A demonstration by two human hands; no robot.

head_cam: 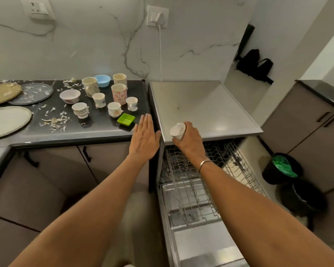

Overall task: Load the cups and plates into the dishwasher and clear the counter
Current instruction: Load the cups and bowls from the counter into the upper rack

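My right hand (189, 138) grips a small white cup (177, 131), tilted on its side above the front edge of the dishwasher top (210, 105). Below it the dishwasher stands open with its wire racks (197, 180) pulled out. My left hand (145, 137) is flat and empty, fingers together, over the right end of the black counter (96, 130). Several cups (99, 99) and mugs (119, 93) stand on the counter, along with a white bowl (69, 95), a blue bowl (102, 80) and a green square dish (126, 119). Round plates (7, 120) lie at the left.
Food scraps (55, 122) are scattered over the counter. A woven mat (0, 93) and a grey round tray (32, 92) sit at the far left. A black bin with a green liner (282, 167) stands on the floor right of the dishwasher. A white cable (160, 54) hangs from the wall socket.
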